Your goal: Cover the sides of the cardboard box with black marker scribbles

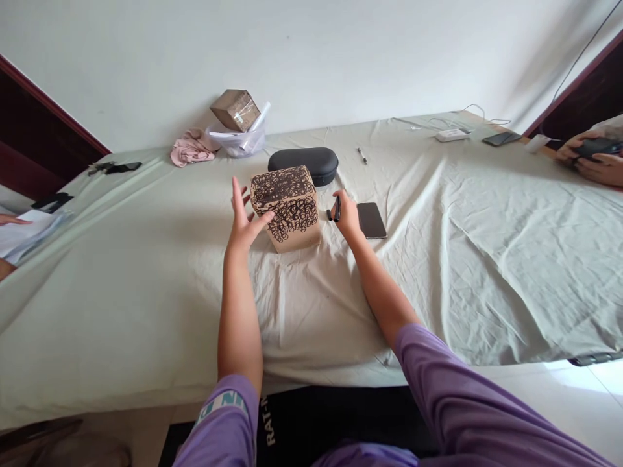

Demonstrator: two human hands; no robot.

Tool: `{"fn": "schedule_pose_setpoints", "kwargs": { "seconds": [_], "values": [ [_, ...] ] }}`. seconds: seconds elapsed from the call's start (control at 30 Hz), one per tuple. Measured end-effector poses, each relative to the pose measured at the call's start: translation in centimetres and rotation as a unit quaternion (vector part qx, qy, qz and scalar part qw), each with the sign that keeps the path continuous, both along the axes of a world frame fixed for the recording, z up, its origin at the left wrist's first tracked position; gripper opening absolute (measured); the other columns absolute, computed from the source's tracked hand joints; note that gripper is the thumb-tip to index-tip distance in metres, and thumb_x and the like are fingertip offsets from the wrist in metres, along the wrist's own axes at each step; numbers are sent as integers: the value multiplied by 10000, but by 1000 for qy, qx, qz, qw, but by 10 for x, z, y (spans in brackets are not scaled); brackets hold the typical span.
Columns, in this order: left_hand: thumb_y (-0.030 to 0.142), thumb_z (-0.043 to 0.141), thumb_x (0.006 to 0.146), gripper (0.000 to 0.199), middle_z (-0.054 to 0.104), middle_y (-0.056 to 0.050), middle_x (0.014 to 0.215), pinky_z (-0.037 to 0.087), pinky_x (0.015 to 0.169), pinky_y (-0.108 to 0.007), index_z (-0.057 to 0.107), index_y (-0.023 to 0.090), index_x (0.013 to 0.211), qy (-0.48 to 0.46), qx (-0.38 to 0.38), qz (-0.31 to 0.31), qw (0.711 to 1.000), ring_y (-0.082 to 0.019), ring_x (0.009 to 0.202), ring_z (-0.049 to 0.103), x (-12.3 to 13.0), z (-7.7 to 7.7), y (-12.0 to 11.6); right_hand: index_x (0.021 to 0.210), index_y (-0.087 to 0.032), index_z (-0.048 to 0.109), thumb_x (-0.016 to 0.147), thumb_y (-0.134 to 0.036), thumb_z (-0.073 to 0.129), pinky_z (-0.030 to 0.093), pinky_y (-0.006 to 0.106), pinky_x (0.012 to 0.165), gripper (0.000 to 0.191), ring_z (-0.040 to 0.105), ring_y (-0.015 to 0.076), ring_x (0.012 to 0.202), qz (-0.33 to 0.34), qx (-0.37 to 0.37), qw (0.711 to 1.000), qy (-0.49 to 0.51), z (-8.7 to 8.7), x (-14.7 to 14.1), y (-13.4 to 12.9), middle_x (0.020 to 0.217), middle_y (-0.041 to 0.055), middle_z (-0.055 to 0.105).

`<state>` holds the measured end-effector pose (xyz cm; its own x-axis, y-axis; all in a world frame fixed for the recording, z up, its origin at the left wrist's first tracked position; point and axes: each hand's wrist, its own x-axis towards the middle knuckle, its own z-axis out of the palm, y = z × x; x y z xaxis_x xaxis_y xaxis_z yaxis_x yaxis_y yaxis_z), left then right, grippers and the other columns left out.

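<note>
tons of open cloth [141,279] left of the left hand [244,224], scribbled box [294,211] mid-route — black case [302,157] blocking behind it, phone [372,221] crowding the right hand [345,213]

A box [294,224] stands on the cloth [146,272] before a case [304,159], left of a phone [372,221].

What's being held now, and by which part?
Right grip: a black pen-like object, exact part unclear. Left grip: at left side of scribbled box; hold unclear.

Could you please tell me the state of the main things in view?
Scribbled box: standing, partly covered in black loops.
Left hand: spread, at the box.
Right hand: holding a black marker.
Black case: closed.
Flat device: screen dark.
Pink cloth: crumpled.
Basket: filled, brown box on top.
Tablecloth: wrinkled.
</note>
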<state>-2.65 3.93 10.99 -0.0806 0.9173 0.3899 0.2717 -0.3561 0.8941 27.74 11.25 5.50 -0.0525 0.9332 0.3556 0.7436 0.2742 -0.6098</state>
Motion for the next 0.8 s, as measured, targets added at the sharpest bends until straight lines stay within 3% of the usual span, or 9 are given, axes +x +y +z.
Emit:
{"fn": "schedule_pose_setpoints", "kwargs": {
  "seconds": [0.13, 0.23, 0.37, 0.47, 0.53, 0.6, 0.63, 0.7, 0.8],
  "values": [
    [679, 898, 810, 1210, 474, -115, 1663, 570, 1151, -420, 262, 416, 1805, -22, 103, 118, 987, -339, 1565, 510, 4, 15, -7, 1409, -226, 626, 975, -163, 552, 478, 433, 1024, 445, 631, 317, 1194, -14, 72, 997, 5, 15, 1, 7, 1210, 119, 790],
    [657, 895, 778, 1139, 481, -109, 1668, 584, 1082, -397, 354, 416, 1752, -58, 140, 124, 981, -337, 1515, 510, 7, 20, -7, 1430, -223, 632, 961, -171, 637, 456, 477, 1085, 472, 610, 346, 1268, -3, -4, 1000, -21, 4, -4, 0, 1311, 147, 784],
    [652, 877, 753, 1156, 462, -118, 1674, 547, 1107, -423, 322, 418, 1740, -65, 122, 116, 984, -343, 1481, 469, 9, 21, -5, 1290, -155, 680, 920, -69, 583, 478, 481, 1067, 392, 655, 351, 1218, -10, -52, 999, -8, -18, -9, -6, 1343, 227, 779],
    [624, 862, 747, 1027, 610, -122, 1402, 551, 1017, -395, 450, 362, 1651, -52, 138, 151, 977, -297, 1247, 570, 12, 23, -4, 1313, -142, 646, 915, -53, 520, 515, 411, 1013, 427, 697, 285, 1110, -15, -37, 999, 26, -13, -8, -1, 1293, 211, 785],
    [579, 837, 778, 709, 619, -44, 989, 522, 838, -342, 647, 286, 1396, -79, 186, 202, 958, -223, 903, 570, 17, 27, -6, 1362, -166, 600, 976, -118, 501, 539, 364, 994, 401, 708, 231, 1051, -10, 10, 997, 79, 7, -6, 1, 1276, 166, 781],
    [538, 812, 835, 392, 438, 54, 696, 386, 654, -295, 699, 249, 1074, -116, 224, 232, 939, -151, 631, 394, 26, 33, -11, 1349, -198, 587, 1028, -213, 521, 557, 359, 997, 327, 713, 209, 1034, 19, 112, 979, 170, 38, -3, -6, 1253, 135, 773],
    [534, 810, 860, 336, 364, 81, 628, 302, 601, -288, 684, 243, 970, -126, 234, 226, 937, -128, 566, 303, 31, 37, -16, 1314, -225, 600, 1022, -258, 581, 570, 369, 981, 295, 715, 214, 1020, 62, 182, 956, 220, 55, -2, -14, 1209, 112, 779],
    [587, 819, 901, 371, 332, 96, 565, 202, 553, -292, 690, 239, 906, -119, 230, 162, 952, -106, 505, 236, 42, 46, -28, 1291, -270, 637, 1059, -319, 627, 587, 384, 966, 237, 720, 212, 1008, 151, 270, 922, 234, 89, -1, -37, 1200, 83, 779],
    [792, 762, 928, 544, 467, 62, 558, 242, 509, -293, 746, 256, 1020, -78, 177, -10, 981, -115, 471, 357, 60, 60, -48, 1271, -327, 700, 1133, -357, 597, 592, 417, 1059, 175, 738, 219, 1132, 245, 305, 901, 185, 124, -5, -78, 1246, 59, 762]
  ]
}}
